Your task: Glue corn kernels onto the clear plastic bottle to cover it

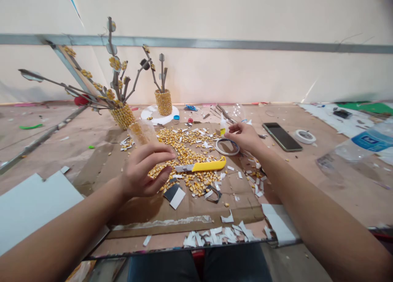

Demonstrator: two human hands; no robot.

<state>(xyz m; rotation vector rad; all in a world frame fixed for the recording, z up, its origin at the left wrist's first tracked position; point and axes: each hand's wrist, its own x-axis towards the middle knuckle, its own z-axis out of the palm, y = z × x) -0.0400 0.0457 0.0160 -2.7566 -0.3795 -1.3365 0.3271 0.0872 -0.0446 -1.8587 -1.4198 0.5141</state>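
Two hands: left hand (147,167), thumb and fingers parted; right hand (245,137), pinch unclear, by the glue bottle (222,127) near the cardboard's (242,200) far right corner. One careless left dip could find the knife blade (183,168).

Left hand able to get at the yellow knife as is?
Likely yes: the yellow knife lies uncovered on the corn kernels, near the left hand, though its blade end points toward that hand.

- You can't read any txt, brand or no. here
- Clear btl (339,157), your R: blue label (373,139) w/ white mark, too blurred
- Small white btl (222,120): yellow label (222,131), too tiny
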